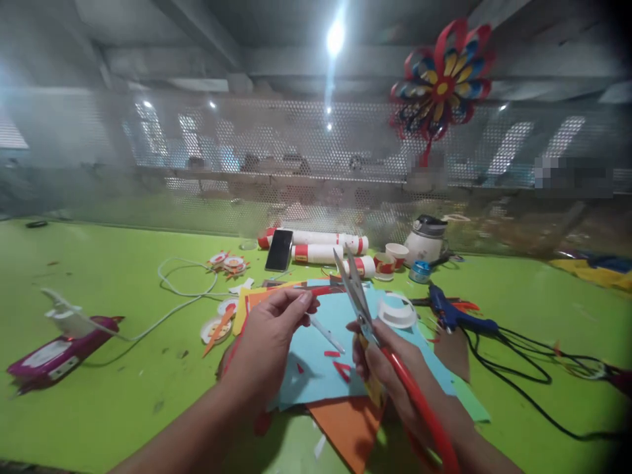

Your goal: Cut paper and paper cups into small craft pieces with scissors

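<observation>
My left hand (274,329) pinches a narrow red strip (326,289), which sticks out to the right from the fingertips. In my right hand (395,368) are scissors with red handles (417,395). Their metal blades (356,289) point up and away, slightly apart, close to the strip's free end. Something yellow (374,375) shows beneath the right fingers; whether it is held I cannot tell. Under both hands lies a light blue sheet (316,382), with small red scraps (342,370) and a slim whitish stick (326,334) on it.
An orange sheet (348,428) pokes out in front. Right of the sheets lies a blue glue gun (459,313) with a black cord. Behind stand a phone (279,250), paper cups (396,253) and a jug (425,240). A purple power strip (64,352) with a white cable lies left.
</observation>
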{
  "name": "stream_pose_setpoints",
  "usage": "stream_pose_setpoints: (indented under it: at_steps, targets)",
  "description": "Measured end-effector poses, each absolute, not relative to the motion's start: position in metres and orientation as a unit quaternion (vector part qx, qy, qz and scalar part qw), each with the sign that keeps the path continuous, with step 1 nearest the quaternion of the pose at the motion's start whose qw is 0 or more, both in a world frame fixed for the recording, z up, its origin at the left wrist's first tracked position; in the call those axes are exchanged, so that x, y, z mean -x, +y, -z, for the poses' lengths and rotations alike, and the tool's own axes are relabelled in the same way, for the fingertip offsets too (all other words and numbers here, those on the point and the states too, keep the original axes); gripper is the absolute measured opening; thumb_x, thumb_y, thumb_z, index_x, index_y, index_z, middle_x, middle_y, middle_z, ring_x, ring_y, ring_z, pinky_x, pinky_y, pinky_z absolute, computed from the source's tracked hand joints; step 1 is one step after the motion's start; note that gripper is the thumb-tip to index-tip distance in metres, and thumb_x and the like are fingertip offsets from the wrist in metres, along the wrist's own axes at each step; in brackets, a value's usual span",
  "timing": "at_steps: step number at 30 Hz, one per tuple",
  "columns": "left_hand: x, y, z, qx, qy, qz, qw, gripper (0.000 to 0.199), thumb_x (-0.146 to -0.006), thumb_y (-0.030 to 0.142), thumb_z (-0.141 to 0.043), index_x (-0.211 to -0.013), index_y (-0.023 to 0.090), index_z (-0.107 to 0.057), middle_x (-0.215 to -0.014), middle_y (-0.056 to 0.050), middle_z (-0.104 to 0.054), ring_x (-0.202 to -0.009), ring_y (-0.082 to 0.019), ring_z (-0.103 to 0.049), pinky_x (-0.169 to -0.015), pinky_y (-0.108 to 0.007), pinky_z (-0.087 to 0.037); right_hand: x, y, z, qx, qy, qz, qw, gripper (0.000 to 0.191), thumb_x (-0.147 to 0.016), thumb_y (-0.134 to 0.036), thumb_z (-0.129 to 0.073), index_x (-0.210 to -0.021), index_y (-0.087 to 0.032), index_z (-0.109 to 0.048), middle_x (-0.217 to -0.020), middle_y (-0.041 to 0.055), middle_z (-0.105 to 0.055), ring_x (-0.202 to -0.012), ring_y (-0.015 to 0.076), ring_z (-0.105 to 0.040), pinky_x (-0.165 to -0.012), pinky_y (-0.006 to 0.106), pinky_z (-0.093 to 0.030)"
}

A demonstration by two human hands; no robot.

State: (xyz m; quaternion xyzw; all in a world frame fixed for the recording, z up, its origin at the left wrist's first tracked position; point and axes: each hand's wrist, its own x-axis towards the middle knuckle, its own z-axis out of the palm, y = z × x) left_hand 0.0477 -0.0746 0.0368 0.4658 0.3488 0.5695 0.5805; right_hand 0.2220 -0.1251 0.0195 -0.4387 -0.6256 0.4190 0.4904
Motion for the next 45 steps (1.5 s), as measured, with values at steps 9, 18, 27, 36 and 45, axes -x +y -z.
stream_pose_setpoints:
  at_steps: [9, 18, 27, 36, 45]
  targets:
    - [-0.07, -0.088, -0.063, -0.377, 0.248, -0.611, 0.651, 0.011, -0.075, 0.023, -0.069, -0.072, 0.015, -0.063, -0.081, -0.004, -0.068, -0.086, -0.016, -0.063, -0.091, -0.032, -0.045, -0.211, -0.139, -0.024, 0.429, -0.71, -0.342, 0.442, 0.047, -0.083, -0.064, -0.045, -0.095, -0.02, -0.053, -0.075, 0.0013, -0.052, -0.064, 0.0154, -0.045, -0.054, 0.026, -0.037]
    - [-0.087, -0.086, -0.054, -0.379, 0.225, -0.626, 0.643, 0.013, -0.078, 0.021, -0.066, -0.07, 0.014, -0.059, -0.076, -0.002, -0.067, -0.082, -0.015, -0.064, -0.095, -0.035, -0.046, -0.214, -0.142, -0.019, 0.456, -0.691, -0.326, 0.456, 0.045, -0.089, -0.06, -0.034, -0.105, -0.02, -0.047, -0.065, -0.0027, -0.044, -0.054, 0.0129, -0.041, -0.05, 0.025, -0.033]
    - [-0.085, -0.082, -0.041, -0.407, 0.247, -0.617, 0.627, 0.014, -0.081, 0.027, -0.064, -0.074, 0.016, -0.061, -0.079, -0.002, -0.069, -0.089, -0.018, -0.065, -0.095, -0.037, -0.046, -0.209, -0.14, -0.015, 0.48, -0.672, -0.329, 0.458, 0.05, -0.088, -0.064, -0.033, -0.103, -0.019, -0.048, -0.062, -0.0035, -0.044, -0.049, 0.0118, -0.044, -0.045, 0.024, -0.033]
    - [-0.085, -0.082, -0.04, -0.405, 0.245, -0.625, 0.62, 0.013, -0.081, 0.025, -0.064, -0.075, 0.015, -0.061, -0.078, -0.002, -0.068, -0.089, -0.018, -0.065, -0.094, -0.037, -0.046, -0.204, -0.142, -0.014, 0.493, -0.647, -0.337, 0.474, 0.05, -0.088, -0.064, -0.033, -0.099, -0.019, -0.051, -0.056, -0.0053, -0.044, -0.041, 0.0094, -0.043, -0.039, 0.021, -0.033]
    - [-0.082, -0.08, -0.042, -0.404, 0.251, -0.609, 0.635, 0.015, -0.082, 0.026, -0.062, -0.073, 0.015, -0.056, -0.092, -0.006, -0.07, -0.09, -0.018, -0.065, -0.093, -0.036, -0.046, -0.209, -0.141, -0.008, 0.495, -0.612, -0.356, 0.503, 0.044, -0.089, -0.059, -0.04, -0.093, -0.019, -0.055, -0.052, -0.0058, -0.042, -0.042, 0.0086, -0.036, -0.037, 0.02, -0.028]
